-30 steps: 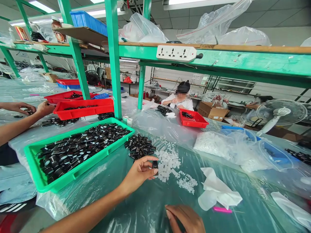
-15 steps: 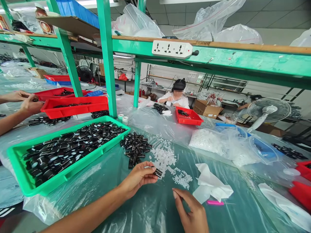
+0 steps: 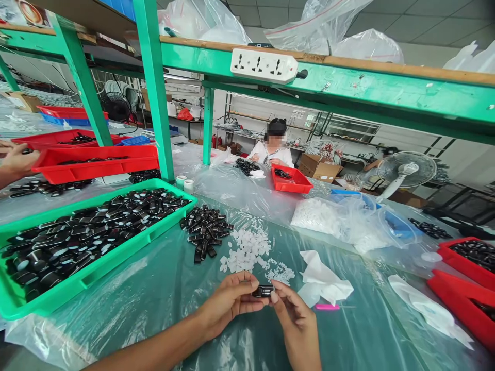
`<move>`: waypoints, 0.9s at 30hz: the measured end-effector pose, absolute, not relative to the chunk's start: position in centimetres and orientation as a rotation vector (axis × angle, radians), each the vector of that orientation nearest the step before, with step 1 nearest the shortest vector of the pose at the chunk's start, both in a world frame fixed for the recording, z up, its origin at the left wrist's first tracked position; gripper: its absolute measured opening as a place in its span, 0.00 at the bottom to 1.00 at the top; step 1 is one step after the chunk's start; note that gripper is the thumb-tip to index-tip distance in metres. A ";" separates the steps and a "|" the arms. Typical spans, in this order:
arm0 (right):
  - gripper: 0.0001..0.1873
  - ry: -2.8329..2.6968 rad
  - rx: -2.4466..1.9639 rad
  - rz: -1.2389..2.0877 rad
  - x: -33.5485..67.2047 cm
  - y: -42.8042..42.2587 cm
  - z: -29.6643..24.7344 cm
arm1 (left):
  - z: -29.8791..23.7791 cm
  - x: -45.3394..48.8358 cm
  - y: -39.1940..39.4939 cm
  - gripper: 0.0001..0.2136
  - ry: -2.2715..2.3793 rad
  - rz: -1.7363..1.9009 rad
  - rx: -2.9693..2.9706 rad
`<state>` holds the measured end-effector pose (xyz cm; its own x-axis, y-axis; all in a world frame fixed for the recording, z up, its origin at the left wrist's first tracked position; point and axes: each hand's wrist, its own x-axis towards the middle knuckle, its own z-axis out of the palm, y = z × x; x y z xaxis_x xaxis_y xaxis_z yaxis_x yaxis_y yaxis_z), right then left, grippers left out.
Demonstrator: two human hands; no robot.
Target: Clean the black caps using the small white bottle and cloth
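Note:
A small glossy black casing (image 3: 263, 291) lies level between my two hands. My left hand (image 3: 232, 299) pinches its left end between thumb and fingers. At the other end, the thumb and forefinger of my right hand (image 3: 294, 314) close on the casing. Whether a tiny piece sits under those fingertips is hidden. Just beyond my hands are loose small white pieces (image 3: 247, 248), some flat and oval. A heap of similar black casings (image 3: 205, 229) lies behind my left hand.
At left stands a green tray (image 3: 96, 268) full of black casings. Right of my hands are crumpled white paper (image 3: 325, 278) and a pink-handled tool (image 3: 327, 307). Red trays (image 3: 460, 304) stand at far right. A green shelf beam (image 3: 348, 77) crosses above; co-workers sit left and opposite.
My right hand has moved up and left onto the casing's right end. My left hand has shifted slightly right and down, and the casing is now level. The whole view has swung right.

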<state>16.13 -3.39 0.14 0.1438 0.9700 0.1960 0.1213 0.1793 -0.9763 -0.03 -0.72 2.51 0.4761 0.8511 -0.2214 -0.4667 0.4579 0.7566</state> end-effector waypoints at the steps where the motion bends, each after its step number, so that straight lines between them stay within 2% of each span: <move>1: 0.16 -1.221 -1.220 0.920 16.1 -3.5 0.2 | 2.6 0.0 -0.7 0.08 0.634 0.891 0.670; 15: 0.11 -1.205 -1.118 0.970 16.2 -3.8 -0.2 | 3.7 -0.6 -1.0 0.11 0.635 0.931 0.712; 19: 0.07 -1.405 -1.084 0.706 16.1 -3.9 -0.3 | 3.7 -0.5 -1.3 0.15 0.615 0.951 0.713; 22: 0.08 -1.619 -1.014 0.472 15.9 -4.0 0.0 | 3.7 -0.6 -1.4 0.19 0.569 0.953 0.730; 27: 0.12 -1.733 -0.979 0.348 15.8 -4.1 0.0 | 4.0 -0.8 -1.6 0.24 0.522 0.945 0.872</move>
